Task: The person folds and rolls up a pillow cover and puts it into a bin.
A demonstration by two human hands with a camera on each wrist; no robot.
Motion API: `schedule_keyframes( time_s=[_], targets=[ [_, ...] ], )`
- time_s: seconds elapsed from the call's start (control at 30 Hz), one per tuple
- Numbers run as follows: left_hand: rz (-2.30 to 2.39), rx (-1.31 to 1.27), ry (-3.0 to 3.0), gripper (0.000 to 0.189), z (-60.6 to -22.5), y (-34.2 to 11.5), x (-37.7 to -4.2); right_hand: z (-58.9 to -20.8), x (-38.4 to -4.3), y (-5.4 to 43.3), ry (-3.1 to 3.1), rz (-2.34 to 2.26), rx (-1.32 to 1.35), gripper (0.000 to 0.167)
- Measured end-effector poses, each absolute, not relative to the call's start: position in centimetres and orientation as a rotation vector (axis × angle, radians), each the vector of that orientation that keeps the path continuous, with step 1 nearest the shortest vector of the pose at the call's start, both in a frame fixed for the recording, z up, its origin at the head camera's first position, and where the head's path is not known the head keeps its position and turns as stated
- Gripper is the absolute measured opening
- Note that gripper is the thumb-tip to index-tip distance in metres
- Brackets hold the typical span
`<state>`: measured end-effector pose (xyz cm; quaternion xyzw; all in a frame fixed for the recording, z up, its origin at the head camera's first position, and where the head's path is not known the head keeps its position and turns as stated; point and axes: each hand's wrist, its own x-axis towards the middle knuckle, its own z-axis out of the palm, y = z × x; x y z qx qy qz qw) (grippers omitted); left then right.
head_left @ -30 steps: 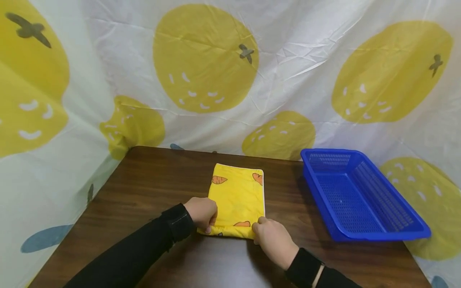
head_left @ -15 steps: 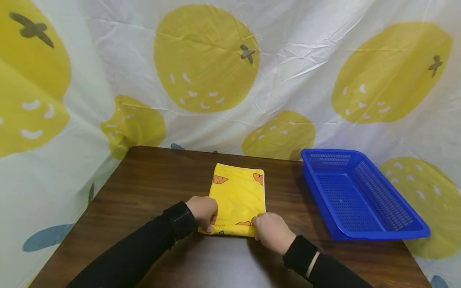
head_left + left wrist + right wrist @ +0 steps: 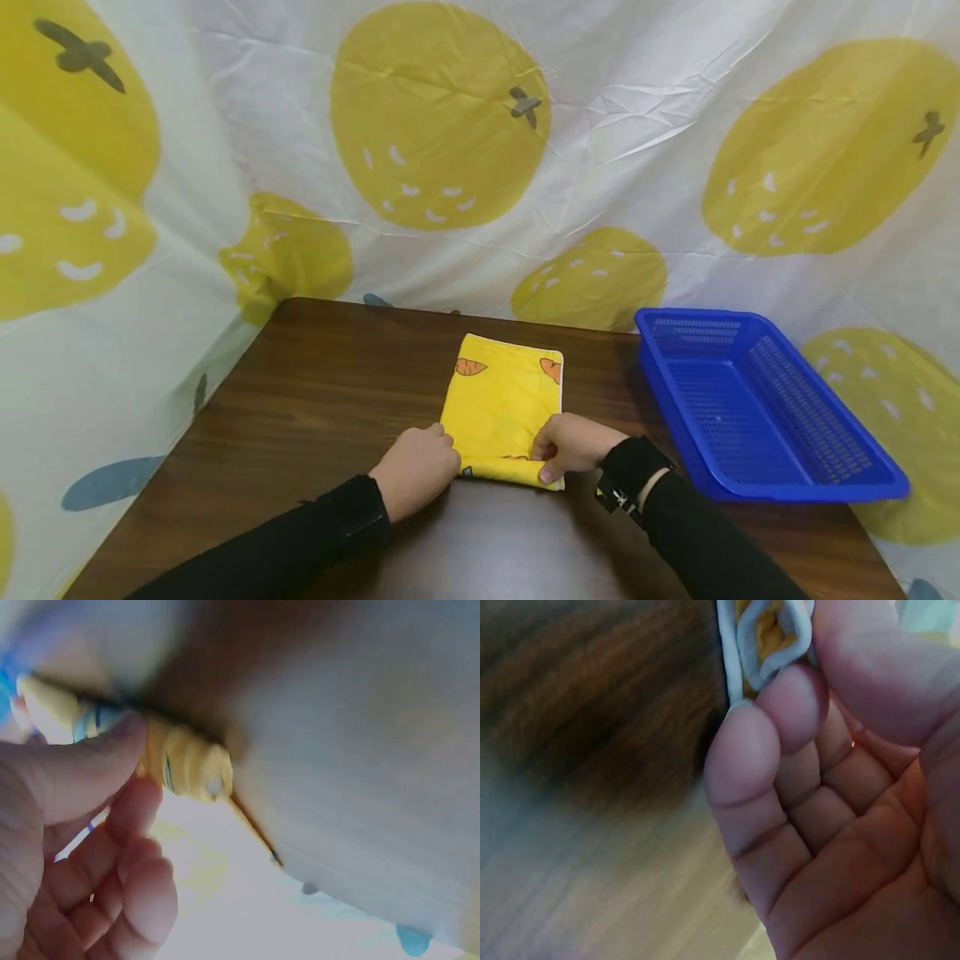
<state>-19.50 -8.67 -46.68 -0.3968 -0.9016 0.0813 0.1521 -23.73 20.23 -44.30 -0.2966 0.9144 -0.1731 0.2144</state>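
A yellow cloth (image 3: 504, 404) printed with orange carrots and trimmed in white lies on the table. Its near edge is turned over into a small roll (image 3: 501, 470). My left hand (image 3: 417, 468) pinches the roll's left end; in the left wrist view the thumb (image 3: 97, 761) presses on the bunched yellow fabric (image 3: 187, 761). At the other end my right hand (image 3: 576, 444) has thumb and fingers around the roll. The right wrist view shows the white-trimmed spiral end (image 3: 776, 637) of the roll between thumb and fingertips (image 3: 746, 750).
A blue perforated plastic basket (image 3: 813, 490) stands at the right of the dark wooden table (image 3: 352, 375). A white curtain (image 3: 600, 50) with large yellow fruit prints hangs behind the table and along its sides.
The right hand has shifted its hold, its thumb now in front of the roll and fingers over it. My left hand has turned at the roll's left end. The head view has shifted slightly.
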Motion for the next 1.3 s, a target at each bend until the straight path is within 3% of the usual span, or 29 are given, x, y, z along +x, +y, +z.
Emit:
schedule_keyframes(
  time_s=[0.43,1.1,1.3],
  targets=[
    [0.177,-1.071,-2.560,0.014,-48.0,-9.2,-17.6,-43.7,-24.5,19.5,2.467,-0.466,-0.681,0.019],
    [-0.200,-0.979,-2.696,0.017,-48.3,-9.5,-20.2,-44.5,-25.5,20.4,2.445,-0.524,-0.585,0.018],
    [-0.165,-1.059,-2.636,0.016,-48.4,-9.3,-20.8,-44.5,-24.9,20.9,2.469,-0.597,-0.692,0.021]
  ],
)
